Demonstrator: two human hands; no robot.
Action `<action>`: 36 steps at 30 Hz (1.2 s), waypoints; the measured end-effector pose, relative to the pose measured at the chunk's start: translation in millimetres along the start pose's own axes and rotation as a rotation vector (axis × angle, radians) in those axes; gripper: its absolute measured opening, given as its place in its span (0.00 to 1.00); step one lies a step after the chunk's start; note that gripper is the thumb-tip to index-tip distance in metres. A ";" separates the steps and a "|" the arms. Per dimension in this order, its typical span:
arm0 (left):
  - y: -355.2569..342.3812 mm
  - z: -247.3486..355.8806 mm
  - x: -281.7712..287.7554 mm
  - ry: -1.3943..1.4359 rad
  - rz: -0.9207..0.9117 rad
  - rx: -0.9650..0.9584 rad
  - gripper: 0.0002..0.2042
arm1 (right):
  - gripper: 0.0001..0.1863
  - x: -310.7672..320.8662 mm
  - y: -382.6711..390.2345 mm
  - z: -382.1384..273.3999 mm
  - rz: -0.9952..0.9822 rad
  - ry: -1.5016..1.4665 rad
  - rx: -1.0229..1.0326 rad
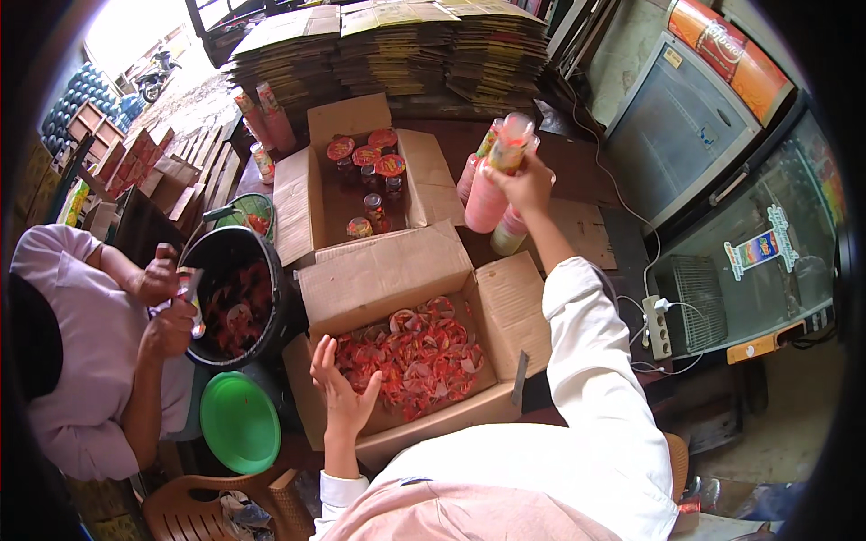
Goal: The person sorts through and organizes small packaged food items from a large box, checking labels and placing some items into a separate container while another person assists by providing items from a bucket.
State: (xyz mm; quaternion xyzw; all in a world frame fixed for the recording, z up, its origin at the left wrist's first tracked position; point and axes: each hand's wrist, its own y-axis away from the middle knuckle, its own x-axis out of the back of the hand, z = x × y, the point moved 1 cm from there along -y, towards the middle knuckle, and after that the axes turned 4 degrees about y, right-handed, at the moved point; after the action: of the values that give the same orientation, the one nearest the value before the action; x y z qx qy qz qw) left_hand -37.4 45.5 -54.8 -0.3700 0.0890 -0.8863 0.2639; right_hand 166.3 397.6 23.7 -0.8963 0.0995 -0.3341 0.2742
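My right hand (523,185) is closed round a tall stack of cups (487,197), pink below and printed toward the top, among other pink and pale cup stacks (507,236). My left hand (347,388) is open, fingers apart, over the left edge of an open cardboard box (496,311) containing a pile of crumpled red pieces (419,361). Behind it, another open box (289,194) holds several cups or jars (370,180), some with red printed lids.
A co-worker (86,361) at the left grips a printed item over a black bucket (207,343). Near them are a green basin (239,419) and brown chair (198,509). Flattened cardboard (388,50) is piled behind; a glass-fronted cooler (686,122) and power strip (657,329) are right.
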 end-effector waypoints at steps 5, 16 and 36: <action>-7.0 -4.8 -11.0 0.015 -0.037 0.046 0.39 | 0.23 -45.4 23.7 26.2 0.035 0.184 -0.064; -16.8 -9.6 -34.2 0.057 -0.145 0.066 0.39 | 0.29 -83.2 30.8 71.5 -0.011 0.162 -0.163; -92.2 27.0 -71.1 0.324 -0.189 -0.109 0.35 | 0.48 -25.6 91.9 171.0 -0.046 0.271 -0.379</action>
State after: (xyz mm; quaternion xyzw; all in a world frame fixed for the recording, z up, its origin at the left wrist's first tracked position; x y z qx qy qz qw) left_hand -13.8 162.3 -46.4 -0.2429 0.1429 -0.9490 0.1414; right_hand 259.1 403.3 -148.6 -0.8806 0.1762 -0.4331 0.0775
